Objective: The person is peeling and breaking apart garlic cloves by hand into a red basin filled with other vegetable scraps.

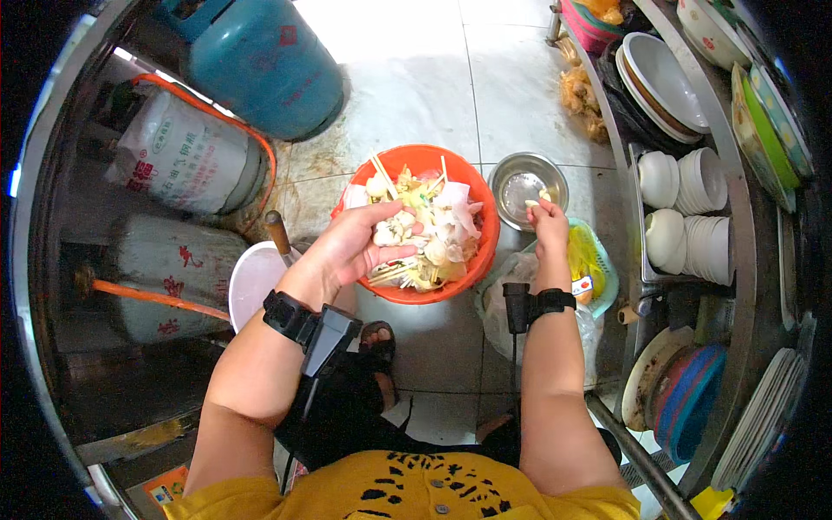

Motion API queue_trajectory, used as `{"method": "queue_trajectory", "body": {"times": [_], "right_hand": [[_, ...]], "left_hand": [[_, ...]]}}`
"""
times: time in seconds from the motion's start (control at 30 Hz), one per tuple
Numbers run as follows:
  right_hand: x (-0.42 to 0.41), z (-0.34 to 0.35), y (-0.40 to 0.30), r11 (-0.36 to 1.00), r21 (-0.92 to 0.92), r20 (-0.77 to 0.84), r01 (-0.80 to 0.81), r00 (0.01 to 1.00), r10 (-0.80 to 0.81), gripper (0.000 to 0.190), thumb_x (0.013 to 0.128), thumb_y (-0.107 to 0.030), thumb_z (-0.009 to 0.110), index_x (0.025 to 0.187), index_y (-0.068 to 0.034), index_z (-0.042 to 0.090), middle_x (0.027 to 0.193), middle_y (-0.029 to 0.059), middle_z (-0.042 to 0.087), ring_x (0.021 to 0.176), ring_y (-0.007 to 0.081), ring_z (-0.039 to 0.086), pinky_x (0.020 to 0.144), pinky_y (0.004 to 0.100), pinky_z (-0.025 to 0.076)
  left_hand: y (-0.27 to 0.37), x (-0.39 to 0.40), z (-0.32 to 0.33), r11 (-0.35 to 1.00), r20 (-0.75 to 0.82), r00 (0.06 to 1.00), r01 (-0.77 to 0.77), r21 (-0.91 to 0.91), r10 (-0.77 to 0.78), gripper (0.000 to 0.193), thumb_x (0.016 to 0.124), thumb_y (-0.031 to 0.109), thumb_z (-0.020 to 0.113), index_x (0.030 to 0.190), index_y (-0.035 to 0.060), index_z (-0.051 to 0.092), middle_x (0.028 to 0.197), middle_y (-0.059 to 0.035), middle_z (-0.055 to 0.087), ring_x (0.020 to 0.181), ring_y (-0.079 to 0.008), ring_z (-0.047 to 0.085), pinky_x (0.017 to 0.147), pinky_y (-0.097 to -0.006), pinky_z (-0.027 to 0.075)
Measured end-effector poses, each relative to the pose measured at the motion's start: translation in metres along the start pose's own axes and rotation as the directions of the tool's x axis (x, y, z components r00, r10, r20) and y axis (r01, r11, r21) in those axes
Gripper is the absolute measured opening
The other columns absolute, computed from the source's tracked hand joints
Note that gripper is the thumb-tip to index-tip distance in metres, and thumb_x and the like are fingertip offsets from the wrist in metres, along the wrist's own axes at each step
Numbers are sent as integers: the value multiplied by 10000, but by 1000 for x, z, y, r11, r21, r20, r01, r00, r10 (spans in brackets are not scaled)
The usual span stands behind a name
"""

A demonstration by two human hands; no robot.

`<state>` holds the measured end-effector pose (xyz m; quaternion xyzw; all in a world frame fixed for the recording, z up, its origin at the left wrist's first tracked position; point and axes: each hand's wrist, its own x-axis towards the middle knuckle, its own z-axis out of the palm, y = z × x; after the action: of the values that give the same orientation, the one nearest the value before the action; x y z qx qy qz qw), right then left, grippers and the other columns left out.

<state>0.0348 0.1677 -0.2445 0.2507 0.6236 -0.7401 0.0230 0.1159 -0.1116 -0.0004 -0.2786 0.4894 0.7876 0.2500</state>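
Observation:
My left hand (338, 244) is palm up over an orange-red plastic bin (489, 260), cradling pieces of garlic (392, 230) in its curled fingers. The bin is heaped with food scraps, used disposable chopsticks (382, 174) and crumpled white tissue (455, 198). My right hand (551, 226) pinches a pale peeled garlic clove (532, 203) between thumb and fingertips, at the near right edge of a round stainless steel bowl (510, 182). Another pale clove (545, 194) shows inside the bowl, just beyond the fingertips. Both wrists wear black straps with devices.
Gas cylinders (266, 71) stand at left, with an orange hose (195, 97). Beside my left forearm is a whitish container (257, 279) with a wooden handle (277, 232) near it. A turquoise basket (604, 273) and plastic bag (510, 286) lie right. Shelves hold stacked white bowls (705, 250).

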Motion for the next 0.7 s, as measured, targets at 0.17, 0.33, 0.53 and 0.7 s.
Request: {"method": "queue_trajectory", "body": {"times": [0.17, 0.33, 0.53, 0.7], "right_hand": [[-15, 20, -15, 991, -60, -15, 119, 993, -120, 318, 861, -120, 568, 1135, 40, 545, 864, 63, 620, 681, 115, 555, 620, 239, 458], [-101, 77, -109, 931, -128, 404, 341, 876, -265, 267, 882, -189, 553, 1062, 4, 587, 830, 46, 626, 677, 104, 553, 624, 253, 461], [-174, 118, -128, 607, -237, 750, 759, 540, -383, 282, 861, -298, 587, 877, -24, 525, 741, 155, 597, 670, 298, 601, 592, 386, 456], [-179, 124, -115, 620, -116, 631, 776, 539, -558, 238, 898, -282, 521, 880, -49, 476, 732, 179, 575, 677, 371, 569, 590, 437, 438]], "left_hand": [[3, -4, 8, 997, -10, 1000, -6, 72, 7, 363, 930, 251, 515, 1191, 0, 498, 1057, -113, 626, 870, -192, 660, 609, -247, 589], [4, -3, 12, 995, -54, 998, -23, 101, 28, 386, 950, 375, 446, 1047, 17, 554, 965, -95, 643, 778, -159, 665, 531, -224, 561], [-5, 8, 11, 863, -162, 929, -230, 449, 332, 404, 962, 433, 379, 909, 68, 545, 731, -21, 577, 503, -69, 473, 396, -201, 383], [0, 2, 17, 854, -199, 925, -195, 483, 324, 347, 962, 398, 397, 882, 87, 529, 671, 2, 531, 485, -56, 464, 349, -198, 341]]}}
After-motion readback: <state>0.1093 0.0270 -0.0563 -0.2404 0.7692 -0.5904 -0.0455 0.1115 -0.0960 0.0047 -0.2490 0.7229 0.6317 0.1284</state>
